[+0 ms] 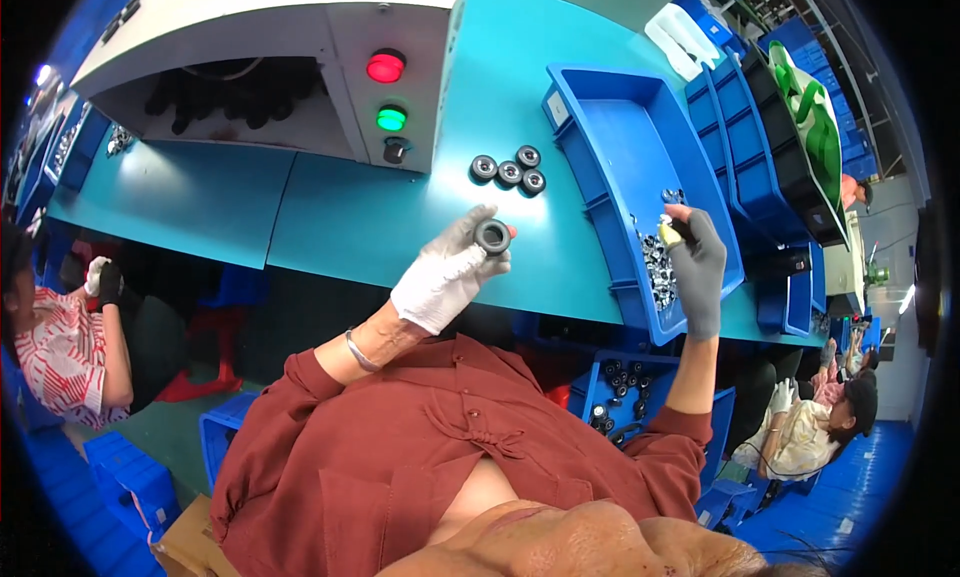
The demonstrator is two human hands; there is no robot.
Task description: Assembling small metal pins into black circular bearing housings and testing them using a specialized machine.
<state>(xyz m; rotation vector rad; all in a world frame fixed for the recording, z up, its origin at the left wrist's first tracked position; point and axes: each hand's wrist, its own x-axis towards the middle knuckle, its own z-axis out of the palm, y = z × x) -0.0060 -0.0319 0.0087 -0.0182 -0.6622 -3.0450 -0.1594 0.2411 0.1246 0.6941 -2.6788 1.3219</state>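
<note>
Head view. Teal worktable across the middle of the frame, bending toward the rim. Grey machine housing at upper left, with a red lamp above a green lamp on its front panel and a dark knob just below. Four black rings with silver centres lying in a tight cluster on the teal top, centre, above the left hand. Long blue tray at right of centre, mostly bare, with a heap of small silvery parts along its lower inner wall. More blue bins stacked further right; green item at upper right. Blue crate with dark round parts under the table edge, lower right of centre. Blue floor at both lower corners; other seated people at far left and lower right.

Left hand in a white glove, centre of frame, fingers curled narrowly around a black ring, pinched between thumb and fingertips just above the table. Right hand in a grey glove, inside the blue tray, fingers closed narrowly on a small pale part beside the silvery heap; exact shape of the part too small to tell.
</note>
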